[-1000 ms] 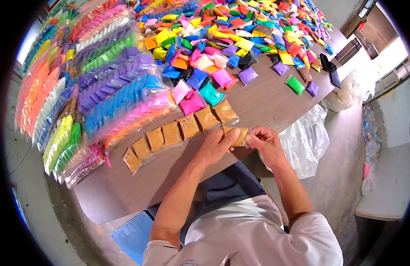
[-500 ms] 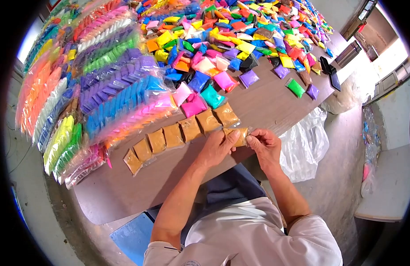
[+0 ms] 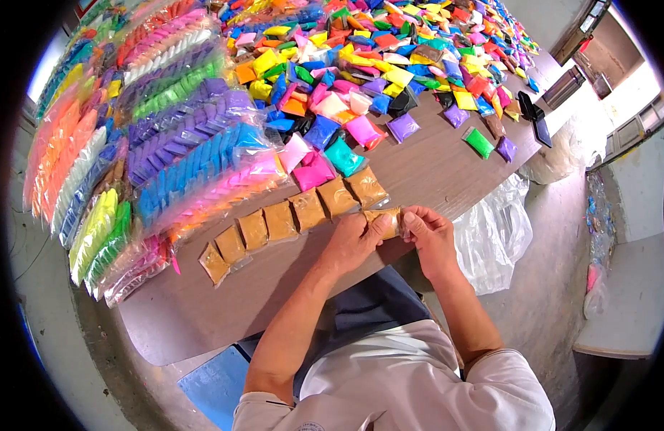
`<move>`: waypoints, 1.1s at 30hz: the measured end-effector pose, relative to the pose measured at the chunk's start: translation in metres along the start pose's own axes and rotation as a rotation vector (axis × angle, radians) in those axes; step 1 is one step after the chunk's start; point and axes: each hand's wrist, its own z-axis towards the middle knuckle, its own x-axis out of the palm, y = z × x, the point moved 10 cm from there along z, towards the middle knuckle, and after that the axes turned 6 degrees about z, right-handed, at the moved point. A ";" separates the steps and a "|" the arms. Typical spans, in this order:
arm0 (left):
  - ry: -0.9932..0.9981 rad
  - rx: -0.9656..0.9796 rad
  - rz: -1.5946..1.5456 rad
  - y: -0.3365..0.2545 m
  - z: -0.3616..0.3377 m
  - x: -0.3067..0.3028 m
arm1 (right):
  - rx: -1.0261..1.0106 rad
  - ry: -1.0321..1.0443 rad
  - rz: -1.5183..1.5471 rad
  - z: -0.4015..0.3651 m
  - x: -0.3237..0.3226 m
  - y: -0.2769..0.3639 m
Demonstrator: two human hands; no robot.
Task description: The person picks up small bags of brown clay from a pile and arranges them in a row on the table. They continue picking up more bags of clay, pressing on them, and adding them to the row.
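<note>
A small clear packet of brown material (image 3: pixel 384 221) is held between both hands near the table's front edge. My left hand (image 3: pixel 355 241) pinches its left side with thumb and fingers. At its right end, my right hand (image 3: pixel 427 233) grips the clear edge between thumb and forefinger. Just beyond my left hand, a slanting row of similar brown packets (image 3: pixel 280 221) lies on the table, side by side. Part of the held packet is hidden by my fingers.
Stacked clear bags of coloured packets (image 3: pixel 195 169) cover the table's left side. A large loose heap of coloured packets (image 3: pixel 346 93) fills the back. A black phone-like object (image 3: pixel 537 118) lies at the right edge. Clear plastic bags (image 3: pixel 494 233) hang beside the table (image 3: pixel 203 323).
My right hand has shifted its fingers slightly on the packet's right end. My left hand keeps its pinch, nearly still. The row of brown packets has not moved.
</note>
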 end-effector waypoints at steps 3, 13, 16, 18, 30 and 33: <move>0.022 -0.012 0.029 -0.001 0.000 0.001 | 0.057 -0.018 0.057 0.001 0.002 -0.005; 0.035 0.045 0.047 -0.010 -0.002 0.001 | 0.025 0.069 0.024 0.006 0.008 -0.009; 0.010 0.063 0.016 -0.013 -0.004 0.000 | 0.111 0.169 0.156 0.009 0.008 -0.022; 0.058 0.011 -0.042 0.001 -0.002 0.004 | 0.127 0.157 0.147 0.004 0.013 -0.010; 0.085 -0.030 -0.121 0.013 0.000 0.003 | -1.072 -0.641 -0.959 -0.037 -0.063 0.147; 0.085 -0.044 -0.093 0.009 -0.001 0.004 | -0.560 -0.207 -0.596 0.002 -0.069 0.106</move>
